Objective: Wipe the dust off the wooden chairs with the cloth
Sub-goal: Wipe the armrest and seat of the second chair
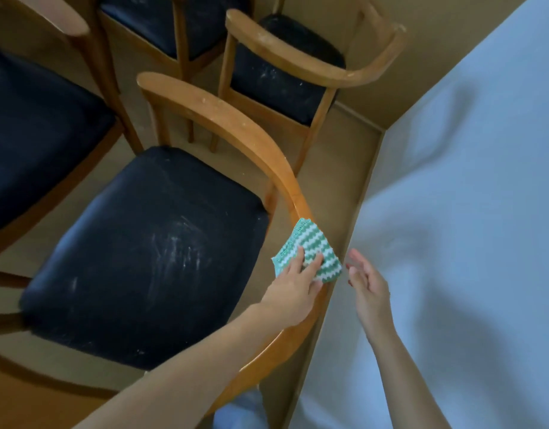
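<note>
At five o'clock on the nearest wooden chair (223, 125), I am pressing the green-and-white zigzag cloth (310, 243) onto its curved back rail with my left hand (293, 292), fingers (298, 258) straight. My right hand (367, 286) is hovering open at three o'clock, holding nothing. My left hand is hiding the cloth's near edge.

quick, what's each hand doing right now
Left hand: open, fingers flat, pressing the cloth on the chair backrest.
Right hand: open, holding nothing.

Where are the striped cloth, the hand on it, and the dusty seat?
striped cloth (313, 239): head view, stripes above the fingers.
left hand (293, 292): head view, back of hand.
dusty seat (149, 252): head view, cushion's middle.
</note>
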`<state>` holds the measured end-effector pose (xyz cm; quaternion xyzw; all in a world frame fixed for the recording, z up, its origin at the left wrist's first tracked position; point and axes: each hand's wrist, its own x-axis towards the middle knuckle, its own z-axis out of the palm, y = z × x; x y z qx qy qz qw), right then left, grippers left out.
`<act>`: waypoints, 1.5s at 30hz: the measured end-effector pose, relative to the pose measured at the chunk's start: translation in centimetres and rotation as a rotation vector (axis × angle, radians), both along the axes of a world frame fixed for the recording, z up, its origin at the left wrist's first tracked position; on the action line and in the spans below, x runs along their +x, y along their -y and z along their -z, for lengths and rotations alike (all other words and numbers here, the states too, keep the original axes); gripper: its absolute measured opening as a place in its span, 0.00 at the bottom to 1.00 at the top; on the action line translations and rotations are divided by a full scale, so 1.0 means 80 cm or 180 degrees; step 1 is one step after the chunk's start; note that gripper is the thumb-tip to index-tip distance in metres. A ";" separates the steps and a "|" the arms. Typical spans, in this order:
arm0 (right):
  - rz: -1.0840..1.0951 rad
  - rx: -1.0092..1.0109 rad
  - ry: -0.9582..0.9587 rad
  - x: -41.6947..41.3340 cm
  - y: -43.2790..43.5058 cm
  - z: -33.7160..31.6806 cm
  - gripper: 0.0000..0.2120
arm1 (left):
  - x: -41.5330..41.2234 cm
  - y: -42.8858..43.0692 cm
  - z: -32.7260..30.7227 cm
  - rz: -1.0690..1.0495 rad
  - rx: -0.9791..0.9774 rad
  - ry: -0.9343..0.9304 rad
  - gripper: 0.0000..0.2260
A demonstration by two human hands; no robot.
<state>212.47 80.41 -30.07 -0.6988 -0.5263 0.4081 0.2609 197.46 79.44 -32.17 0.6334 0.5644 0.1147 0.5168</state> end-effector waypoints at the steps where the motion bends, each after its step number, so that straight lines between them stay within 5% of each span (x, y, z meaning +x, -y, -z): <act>1: -0.0111 0.0120 0.0067 0.001 -0.001 -0.004 0.17 | 0.001 0.003 -0.002 0.0055 0.0076 -0.0169 0.23; 4: -0.0713 0.0280 0.0273 0.006 -0.011 -0.006 0.16 | 0.002 0.005 -0.008 0.0046 0.0323 -0.0487 0.22; 6: -0.1277 0.0159 0.0658 0.007 -0.015 0.002 0.17 | 0.002 0.005 -0.010 -0.0308 0.0244 -0.0152 0.20; 8: -0.1754 0.0163 0.1101 0.003 -0.013 0.007 0.28 | -0.002 0.010 -0.015 -0.0942 -0.0110 0.0453 0.17; 11: -0.2051 0.0252 0.1695 -0.009 -0.014 0.016 0.44 | -0.013 0.025 -0.019 -0.1639 -0.0317 0.0556 0.16; 15: -0.2317 -0.0151 0.2515 -0.032 -0.034 0.011 0.31 | -0.021 0.040 -0.022 -0.2054 -0.0372 0.0326 0.19; 25: -0.2317 -0.0215 0.2525 -0.086 -0.186 0.047 0.25 | -0.092 0.029 0.010 -0.2093 -0.0344 -0.0347 0.23; 29: -0.2171 0.0107 0.2680 -0.091 -0.163 0.047 0.29 | -0.120 0.009 0.022 -0.2056 -0.0307 -0.0464 0.23; 35: -0.1906 -0.0243 0.2571 -0.095 -0.140 0.051 0.29 | -0.134 -0.027 0.031 -0.2076 -0.0362 -0.0219 0.23; 39: -0.2202 -0.0526 0.2576 -0.115 -0.178 0.062 0.39 | -0.134 -0.055 0.030 -0.1802 -0.0096 -0.0675 0.25; 45: -0.2746 0.0056 0.2498 -0.165 -0.284 0.079 0.39 | -0.142 -0.110 0.029 -0.2023 0.0146 -0.1233 0.25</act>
